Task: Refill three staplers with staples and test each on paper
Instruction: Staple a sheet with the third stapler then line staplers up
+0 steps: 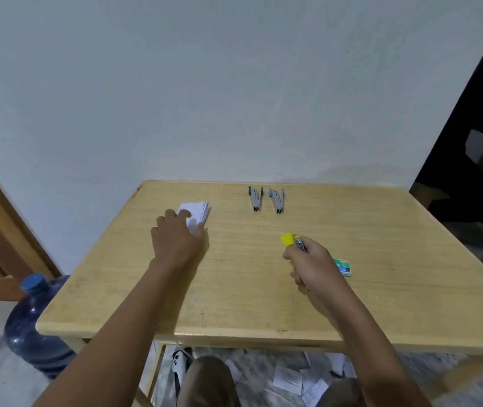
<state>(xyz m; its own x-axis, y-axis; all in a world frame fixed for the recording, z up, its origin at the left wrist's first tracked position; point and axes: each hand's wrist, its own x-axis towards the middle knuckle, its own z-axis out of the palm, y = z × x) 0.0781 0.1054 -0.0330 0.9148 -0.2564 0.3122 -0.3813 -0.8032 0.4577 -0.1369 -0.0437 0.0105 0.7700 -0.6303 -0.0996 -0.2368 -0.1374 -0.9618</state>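
left hand (177, 236) is laid over a small stack of white paper slips (197, 211) near the far left corner of the light wooden table (234, 289), fingers loosely bent on the top sheet; whether a slip is already pinched cannot be told. the right hand (310, 262) is closed around a small yellow-handled metal stapler (288, 239), held near the middle of the table, somewhat towards the right edge, with the yellow end pointed away from the near edge. a small green cardboard box of staples (343, 267) lies just beside that hand, on its right. a grey metal stapler with dark teal ends (256, 198) and a grey metal stapler with light blue ends (277, 200) are set side by side at the far edge, well apart from both hands. a test of the yellow stapler on paper is judged to be the step in hand. the slips are likely light, thin and limp, and prone to sliding on smooth wood, so one slip is best peeled up at a free edge between thumb and fingertip. the stapler is judged stiff and light, best gripped across its body, clear of the mouth.
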